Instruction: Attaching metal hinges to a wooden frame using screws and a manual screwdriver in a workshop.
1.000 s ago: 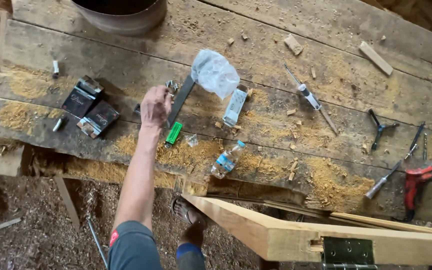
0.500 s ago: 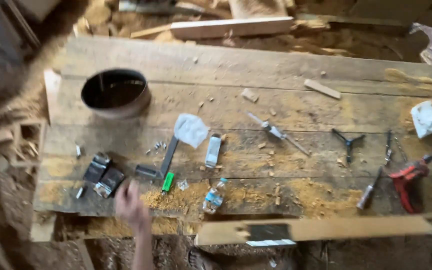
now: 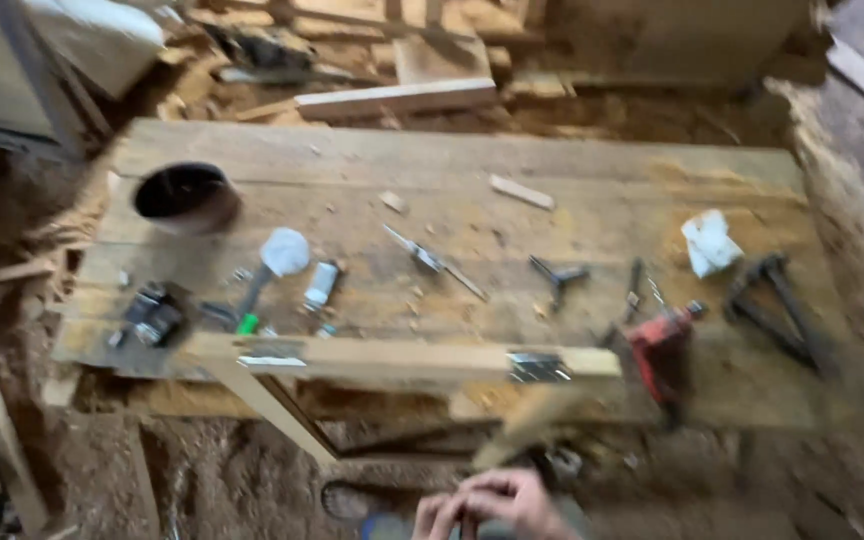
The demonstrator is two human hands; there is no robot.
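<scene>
My left hand (image 3: 439,516) and my right hand (image 3: 514,498) are pressed together at the bottom edge of the view, close to my body, with curled fingers. They are blurred, and I cannot tell whether anything small sits between them. Just beyond them a pale wooden beam (image 3: 402,356) with two metal hinge plates (image 3: 538,367) lies along the front of a rough plank workbench (image 3: 592,190). Neither hand touches the beam or the bench.
On the bench are a dark round bucket (image 3: 185,193), black cases (image 3: 155,317), a green-tipped tool (image 3: 249,322), a white rag (image 3: 709,242), a red power drill (image 3: 660,349) and black clamps (image 3: 778,305). Sawdust and wood offcuts cover the ground.
My left hand has pulled back from the tools on the bench to my body and met the right hand. The view has drawn back and shows the whole bench.
</scene>
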